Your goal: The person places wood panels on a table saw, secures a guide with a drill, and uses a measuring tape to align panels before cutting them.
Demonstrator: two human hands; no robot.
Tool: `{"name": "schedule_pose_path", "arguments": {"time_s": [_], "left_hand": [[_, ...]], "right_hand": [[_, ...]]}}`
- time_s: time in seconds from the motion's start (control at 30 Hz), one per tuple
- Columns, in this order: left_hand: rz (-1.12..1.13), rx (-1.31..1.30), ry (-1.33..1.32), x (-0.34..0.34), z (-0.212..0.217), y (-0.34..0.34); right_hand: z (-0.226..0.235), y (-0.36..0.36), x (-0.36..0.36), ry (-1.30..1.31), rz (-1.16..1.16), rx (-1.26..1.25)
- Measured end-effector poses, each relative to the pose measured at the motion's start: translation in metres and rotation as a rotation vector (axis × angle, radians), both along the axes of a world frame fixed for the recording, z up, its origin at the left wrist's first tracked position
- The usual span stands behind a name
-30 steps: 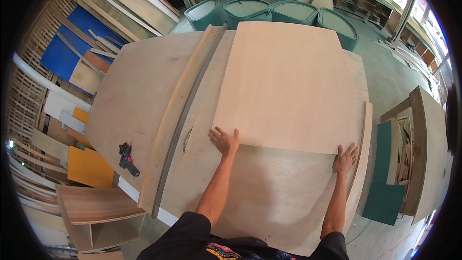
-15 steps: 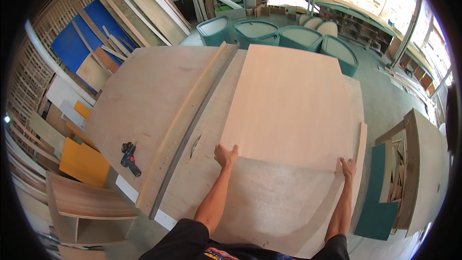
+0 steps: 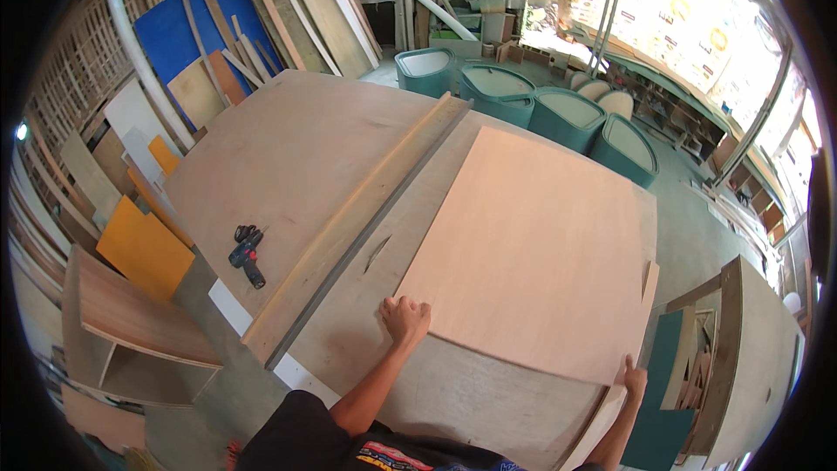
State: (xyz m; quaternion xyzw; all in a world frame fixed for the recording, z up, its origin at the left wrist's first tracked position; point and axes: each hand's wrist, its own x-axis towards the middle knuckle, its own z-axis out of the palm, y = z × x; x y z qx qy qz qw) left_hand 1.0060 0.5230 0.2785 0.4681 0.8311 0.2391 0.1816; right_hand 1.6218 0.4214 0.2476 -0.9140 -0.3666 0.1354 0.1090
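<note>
A pale rectangular plywood panel (image 3: pixel 532 262) lies on the right part of a large worktable (image 3: pixel 296 139). My left hand (image 3: pixel 407 321) is closed on its near left corner, fingers curled over the edge. At the near right corner, my right hand (image 3: pixel 635 379) grips the edge with the thumb up; its other fingers are partly hidden. A narrow wooden strip (image 3: pixel 595 429) along the table's right side passes under the panel's right edge and shows at both ends. A black cordless drill (image 3: pixel 249 258) rests on the table's left part, away from both hands.
A long wooden beam (image 3: pixel 353 231) with a dark grey edge crosses the table left of the panel. Several green rounded units (image 3: pixel 497 92) stand beyond it. Boards, including a blue sheet (image 3: pixel 179 35), lean at the left. A wooden cabinet (image 3: pixel 144 331) stands at lower left.
Both hands have drawn the panel nearer to me and to the right, so it now covers part of the wooden strip. My view has turned, and the drill stays on the table.
</note>
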Motion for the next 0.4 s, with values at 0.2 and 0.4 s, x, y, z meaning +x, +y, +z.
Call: {"name": "schedule_pose_path", "arguments": {"time_s": [0.2, 0.4], "left_hand": [[0.016, -0.034, -0.026, -0.033, 0.001, -0.065], [0.123, 0.033, 0.057, -0.118, -0.002, -0.125]], "right_hand": [[-0.017, -0.114, -0.031, 0.077, -0.143, -0.062], [-0.036, -0.177, -0.074, 0.136, 0.056, -0.242]]}}
